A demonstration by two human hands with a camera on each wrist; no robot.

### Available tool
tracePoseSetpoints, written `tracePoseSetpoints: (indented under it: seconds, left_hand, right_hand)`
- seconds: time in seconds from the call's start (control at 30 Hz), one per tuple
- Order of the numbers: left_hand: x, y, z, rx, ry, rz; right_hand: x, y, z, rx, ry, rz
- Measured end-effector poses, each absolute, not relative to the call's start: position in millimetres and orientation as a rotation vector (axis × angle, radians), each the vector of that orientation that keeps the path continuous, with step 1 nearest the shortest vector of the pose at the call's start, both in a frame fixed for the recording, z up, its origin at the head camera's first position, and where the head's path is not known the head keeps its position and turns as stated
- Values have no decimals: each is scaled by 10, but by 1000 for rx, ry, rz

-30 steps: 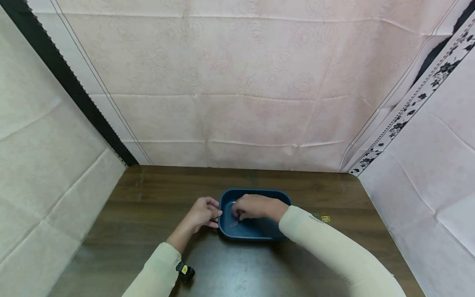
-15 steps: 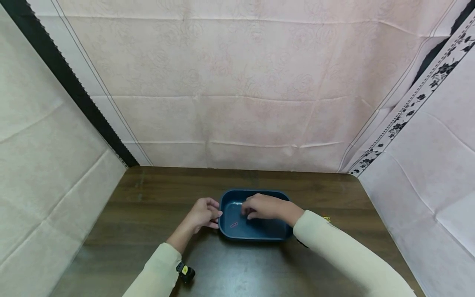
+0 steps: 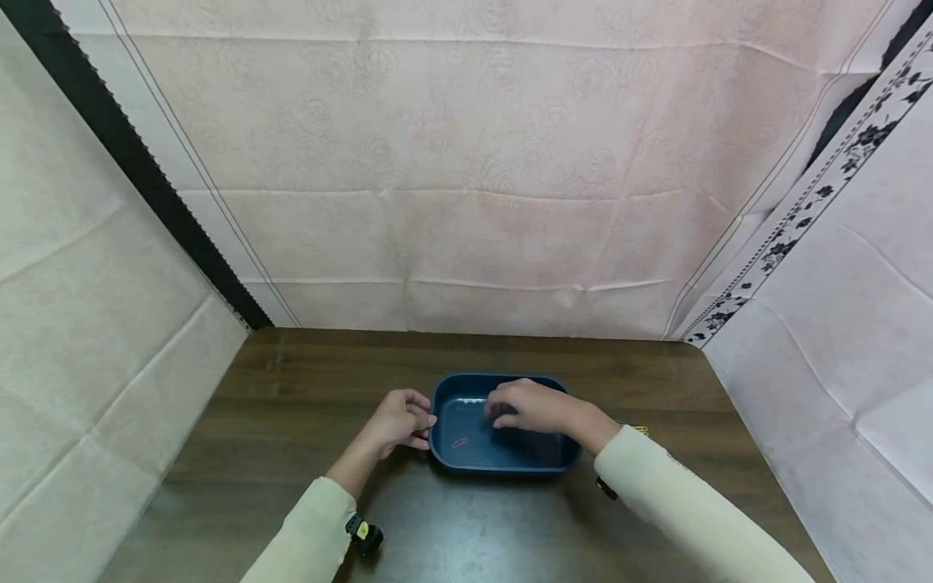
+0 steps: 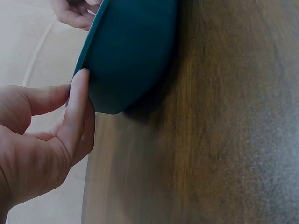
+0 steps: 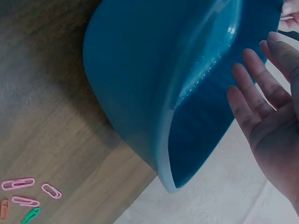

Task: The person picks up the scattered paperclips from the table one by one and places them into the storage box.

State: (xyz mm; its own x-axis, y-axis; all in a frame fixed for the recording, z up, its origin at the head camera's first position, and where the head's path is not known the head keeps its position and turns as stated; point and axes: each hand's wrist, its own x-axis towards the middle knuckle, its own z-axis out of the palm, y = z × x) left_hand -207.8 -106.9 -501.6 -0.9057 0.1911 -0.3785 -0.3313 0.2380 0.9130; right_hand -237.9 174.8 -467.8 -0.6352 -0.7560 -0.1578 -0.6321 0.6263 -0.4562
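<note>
A blue rectangular tray (image 3: 503,467) with raised walls stands on the wooden table. My left hand (image 3: 399,421) pinches its left rim between thumb and fingers; the left wrist view shows the thumb on one side of the rim and the fingers (image 4: 78,102) on the other. One pink paper clip (image 3: 459,443) lies on the tray's floor toward the left. Over the tray's right half hovers my right hand (image 3: 535,407), its fingers loosely spread with nothing between them, as the right wrist view of the hand (image 5: 273,112) shows.
Several loose paper clips lie on the table right of the tray, among them pink paper clips (image 5: 17,183), a green paper clip (image 5: 31,215) and an orange one. In the head view my right forearm partly covers yellow paper clips (image 3: 641,430). Cloth walls (image 3: 466,243) enclose the table.
My right hand has drawn back to the right across the tray, away from the pink paper clip, and its fingers have loosened. The left hand and the tray have stayed in place.
</note>
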Motion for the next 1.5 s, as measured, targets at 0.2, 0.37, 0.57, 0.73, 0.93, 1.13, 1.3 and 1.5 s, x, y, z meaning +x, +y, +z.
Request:
tracePoseSetpoints:
  seconds: [0.2,0.37,0.57,0.73,0.93,1.13,1.3,1.5]
  left_hand:
    - [-2064,-1068,-5027,-123,2102,1709]
    - [-2055,-1079,-5047,-120,2105,1717]
    - [-2050,-1094,-5057,-118,2100,1720]
    - [-2056,-1101,-5058,-113,2096,1726]
    - [-2057,-1091,-5053,-106,2107,1722]
    - [-2059,-1078,-5054,-106,2102,1724]
    - [-2064,-1073,-5051,-101,2102,1718]
    - [-2080,-1078,-5035,-94,2110,1713]
  right_hand:
    - [-2322,1844,-4669,-1091,2560,-570]
    - [-2280,1936,-4670,-1106,2594,-660]
    - [-2233,2033,-4684,-1099,2631,-711]
    - [-2190,2126,-4682,-1050,2645,-790]
    - [-2109,2277,-4672,-995,2685,-880]
    - [-2059,2459,-4669,-939,2709,-969]
    - [-2026,2598,-4653,-911,2770,-993]
    - [-2001,2781,-4640,-859,2852,-988]
